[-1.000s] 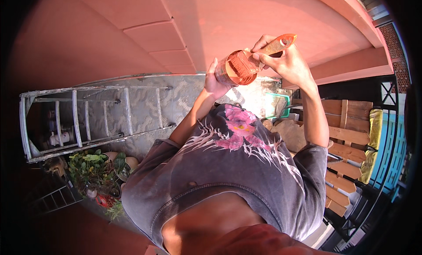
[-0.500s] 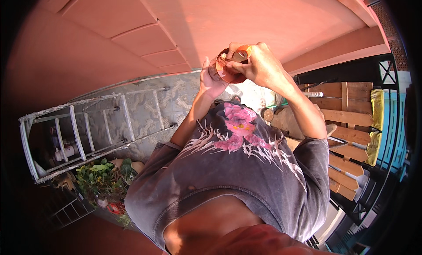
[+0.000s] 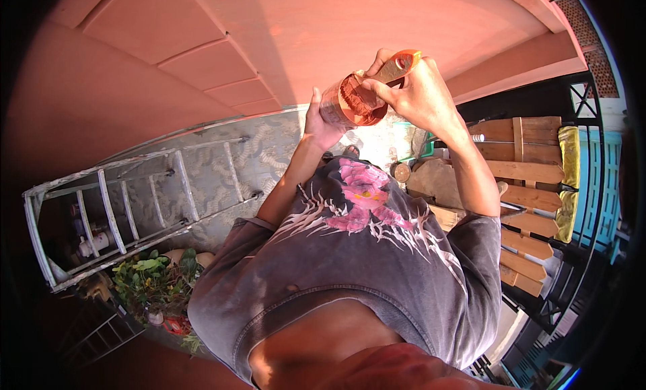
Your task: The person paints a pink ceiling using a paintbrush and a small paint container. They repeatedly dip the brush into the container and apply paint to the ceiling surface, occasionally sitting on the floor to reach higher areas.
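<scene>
Up in front of me, near the pink wall, my left hand (image 3: 319,123) grips a small round container (image 3: 335,104) with reddish-orange paint inside. My right hand (image 3: 420,97) is closed on the handle of a paintbrush (image 3: 404,64) coated in orange paint. Its bristle end (image 3: 358,96) is over and partly inside the mouth of the container, tilted, with the thumb pressed near the metal band.
A pink wall (image 3: 323,26) spans the top. An aluminium ladder (image 3: 111,208) lies left on the patterned paving (image 3: 215,178), beside potted plants (image 3: 148,282). To the right are wooden slats (image 3: 518,168), a yellow padded item (image 3: 568,161), blue plastic panels (image 3: 599,181) and a black gate (image 3: 582,100).
My right hand dipped lower into the container half a second ago; it has now risen, showing the bristles and handle again. Both hands sit slightly further left in the picture than at first.
</scene>
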A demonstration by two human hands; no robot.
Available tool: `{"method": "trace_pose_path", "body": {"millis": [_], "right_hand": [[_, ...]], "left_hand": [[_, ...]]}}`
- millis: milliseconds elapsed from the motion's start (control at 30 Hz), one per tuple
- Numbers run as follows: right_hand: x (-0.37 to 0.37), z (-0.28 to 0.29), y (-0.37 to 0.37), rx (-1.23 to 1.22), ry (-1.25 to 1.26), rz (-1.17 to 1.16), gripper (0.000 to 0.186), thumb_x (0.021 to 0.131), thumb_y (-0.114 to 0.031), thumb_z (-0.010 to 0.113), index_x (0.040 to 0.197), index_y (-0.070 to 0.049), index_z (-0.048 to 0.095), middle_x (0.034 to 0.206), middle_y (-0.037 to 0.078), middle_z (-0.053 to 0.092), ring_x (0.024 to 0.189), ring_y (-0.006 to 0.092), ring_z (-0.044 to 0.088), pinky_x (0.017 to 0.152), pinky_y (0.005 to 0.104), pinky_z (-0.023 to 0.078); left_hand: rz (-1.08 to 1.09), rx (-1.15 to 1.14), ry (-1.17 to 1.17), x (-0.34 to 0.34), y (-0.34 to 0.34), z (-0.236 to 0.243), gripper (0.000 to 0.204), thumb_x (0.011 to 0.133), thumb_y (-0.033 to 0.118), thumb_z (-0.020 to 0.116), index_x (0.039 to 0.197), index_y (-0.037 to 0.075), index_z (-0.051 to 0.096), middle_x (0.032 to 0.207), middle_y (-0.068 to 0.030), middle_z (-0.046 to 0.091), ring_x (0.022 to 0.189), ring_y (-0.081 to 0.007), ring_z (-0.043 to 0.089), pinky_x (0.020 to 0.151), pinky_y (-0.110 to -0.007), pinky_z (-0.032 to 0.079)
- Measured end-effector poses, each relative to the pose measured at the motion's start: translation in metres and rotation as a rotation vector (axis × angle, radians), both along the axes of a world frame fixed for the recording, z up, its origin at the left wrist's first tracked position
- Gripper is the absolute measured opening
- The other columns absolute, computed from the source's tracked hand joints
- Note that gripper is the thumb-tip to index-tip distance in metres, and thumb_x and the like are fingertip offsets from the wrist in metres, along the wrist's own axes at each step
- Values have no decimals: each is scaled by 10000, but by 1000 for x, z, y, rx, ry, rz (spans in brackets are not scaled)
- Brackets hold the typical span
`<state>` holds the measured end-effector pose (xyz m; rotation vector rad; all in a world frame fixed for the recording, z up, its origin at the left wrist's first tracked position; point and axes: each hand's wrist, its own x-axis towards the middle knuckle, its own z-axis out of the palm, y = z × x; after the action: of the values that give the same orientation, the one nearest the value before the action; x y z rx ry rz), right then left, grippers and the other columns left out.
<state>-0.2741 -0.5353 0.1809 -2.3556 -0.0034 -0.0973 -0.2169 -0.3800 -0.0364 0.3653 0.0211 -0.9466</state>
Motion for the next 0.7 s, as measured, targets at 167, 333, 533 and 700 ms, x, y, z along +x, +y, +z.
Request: {"method": "trace_pose_path", "body": {"millis": [167,333,533,700], "right_hand": [[-7,-9,-13,-245,22,-3,124,841,-81,726,880,0,641,740,167,711,697,270,739,595,334,548],[-14,-6,-18,-361,23,53,186,770,-70,714,898,-33,585,689,193,646,699,386,680,600,428,524],[-23,10,-14,-522,-44,158,205,770,-109,703,952,-60,624,701,175,672,702,401,677,615,480,530],[-31,26,-13,-585,-20,175,192,776,-119,689,959,-73,650,691,171,680,695,391,686,619,476,544]], "left_hand": [[-55,-105,-2,-2,-8,-15,749,978,677,386,1452,102,463,1349,-110,612,1157,-277,628,827,-445,548],[-44,-28,-4,-9,-18,-16,570,993,576,447,1304,116,569,1168,-94,687,967,-272,689,684,-441,544],[-53,24,-43,-18,-31,-9,475,988,534,497,1243,144,586,1045,-82,694,884,-268,681,607,-433,510],[-75,61,-2,-28,-35,2,476,989,537,493,1257,153,583,1057,-100,691,870,-268,671,595,-431,498]]}}
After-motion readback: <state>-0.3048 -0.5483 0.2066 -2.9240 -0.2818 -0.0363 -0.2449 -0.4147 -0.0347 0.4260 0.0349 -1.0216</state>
